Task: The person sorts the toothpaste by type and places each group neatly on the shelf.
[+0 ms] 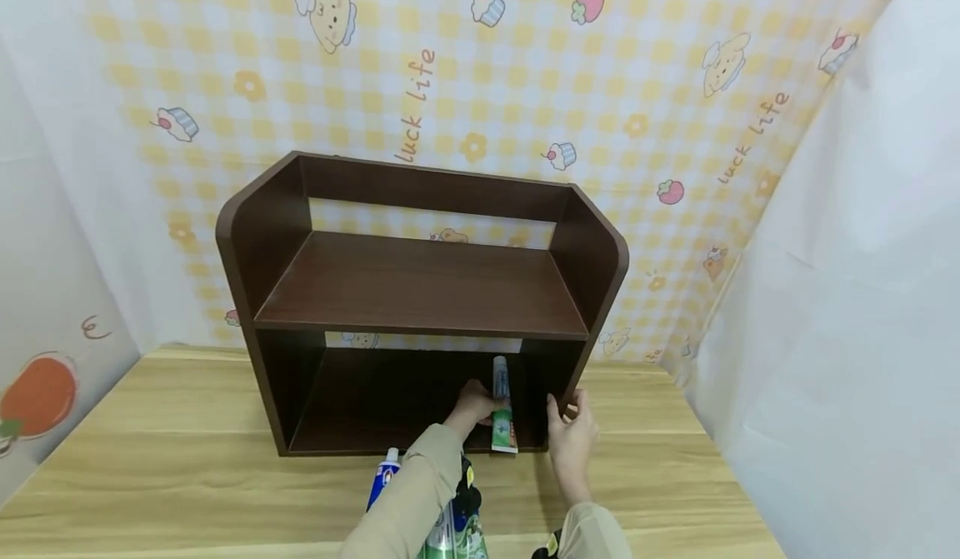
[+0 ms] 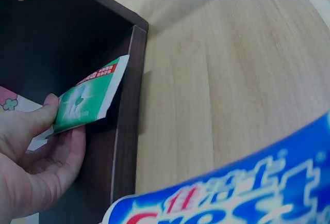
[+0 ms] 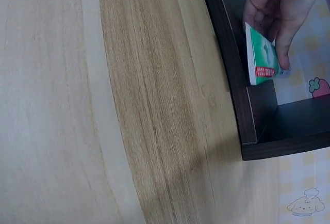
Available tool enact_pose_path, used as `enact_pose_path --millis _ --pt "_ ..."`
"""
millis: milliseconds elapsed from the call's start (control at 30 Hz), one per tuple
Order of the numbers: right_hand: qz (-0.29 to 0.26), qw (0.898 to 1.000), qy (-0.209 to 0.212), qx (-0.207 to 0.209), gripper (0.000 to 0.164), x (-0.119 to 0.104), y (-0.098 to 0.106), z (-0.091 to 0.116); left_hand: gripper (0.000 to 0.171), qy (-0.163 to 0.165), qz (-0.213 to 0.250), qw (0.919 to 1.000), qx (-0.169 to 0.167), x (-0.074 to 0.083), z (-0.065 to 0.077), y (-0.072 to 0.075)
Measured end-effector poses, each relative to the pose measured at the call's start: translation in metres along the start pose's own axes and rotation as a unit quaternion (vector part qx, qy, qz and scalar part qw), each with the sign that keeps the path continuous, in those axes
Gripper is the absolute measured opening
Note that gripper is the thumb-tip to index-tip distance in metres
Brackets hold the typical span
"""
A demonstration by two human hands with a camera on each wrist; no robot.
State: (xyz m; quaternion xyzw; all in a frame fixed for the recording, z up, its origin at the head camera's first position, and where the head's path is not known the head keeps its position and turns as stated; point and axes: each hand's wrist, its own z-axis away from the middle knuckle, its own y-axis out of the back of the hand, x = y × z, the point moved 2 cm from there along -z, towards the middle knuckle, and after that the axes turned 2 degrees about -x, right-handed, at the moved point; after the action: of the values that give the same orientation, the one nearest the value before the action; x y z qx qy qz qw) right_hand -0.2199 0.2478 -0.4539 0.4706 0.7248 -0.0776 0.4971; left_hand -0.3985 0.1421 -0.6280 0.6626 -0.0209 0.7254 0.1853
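Observation:
A green and white toothpaste tube lies in the lower compartment of the dark brown two-tier shelf, near its right side. My left hand grips the tube around its middle. In the left wrist view the thumb lies over the tube and the fingers are underneath. The tube's flat end points to the shelf's front edge. My right hand holds the front edge of the shelf's right side panel, thumb inside and fingers outside; the right wrist view does not show this hand.
A blue Crest toothpaste tube is on the wooden table before the shelf. Beside it, partly behind the left sleeve, are green and clear packages and dark items. A patterned cloth hangs behind.

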Motion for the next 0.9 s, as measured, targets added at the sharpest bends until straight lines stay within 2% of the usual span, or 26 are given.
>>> enact_pose_path --millis 67,167,233,267,300,333,400,500,533,600,733,900 --pt "0.001 1.000 -0.004 0.000 0.017 0.001 0.000 0.001 0.051 -0.014 -0.002 0.9999 -0.001 0.001 0.002 -0.002" --pt "0.001 1.000 -0.006 0.000 0.017 0.001 0.000 0.001 0.047 -0.025 -0.020 0.9993 0.021 -0.001 -0.002 -0.009" --pt "0.002 1.000 -0.008 -0.002 0.017 0.001 0.000 0.001 0.047 -0.029 -0.034 0.9986 0.027 0.002 0.002 -0.009" --pt "0.001 1.000 -0.008 -0.002 0.017 0.001 -0.001 0.001 0.047 -0.033 -0.041 0.9981 0.032 0.010 0.007 -0.008" --pt "0.002 1.000 -0.009 -0.003 0.016 0.001 -0.001 0.001 0.047 -0.049 -0.043 0.9972 0.038 0.015 0.013 -0.007" --pt "0.003 1.000 -0.010 -0.004 0.016 0.001 -0.001 0.001 0.046 -0.048 -0.045 0.9969 0.044 0.026 0.021 -0.004" --pt "0.001 1.000 -0.013 -0.004 0.016 0.001 -0.001 0.000 0.041 -0.045 -0.052 0.9965 0.047 0.057 0.047 0.005" --pt "-0.005 1.000 -0.014 -0.007 0.016 -0.001 -0.001 0.002 0.032 -0.043 -0.074 0.9938 0.071 0.098 0.087 0.016" --pt "-0.009 1.000 -0.015 -0.007 0.016 -0.001 -0.001 0.002 0.028 -0.029 -0.088 0.9930 0.074 0.113 0.100 0.020" --pt "-0.014 1.000 -0.015 -0.007 0.016 -0.002 -0.001 0.003 0.027 -0.046 -0.099 0.9906 0.083 0.126 0.116 0.024" --pt "-0.015 1.000 -0.019 -0.006 0.016 -0.003 0.001 0.002 0.042 -0.073 -0.107 0.9873 0.091 0.131 0.123 0.023" --pt "-0.015 1.000 -0.020 -0.009 0.016 -0.002 0.000 0.001 0.051 -0.070 -0.121 0.9848 0.103 0.131 0.121 0.022"
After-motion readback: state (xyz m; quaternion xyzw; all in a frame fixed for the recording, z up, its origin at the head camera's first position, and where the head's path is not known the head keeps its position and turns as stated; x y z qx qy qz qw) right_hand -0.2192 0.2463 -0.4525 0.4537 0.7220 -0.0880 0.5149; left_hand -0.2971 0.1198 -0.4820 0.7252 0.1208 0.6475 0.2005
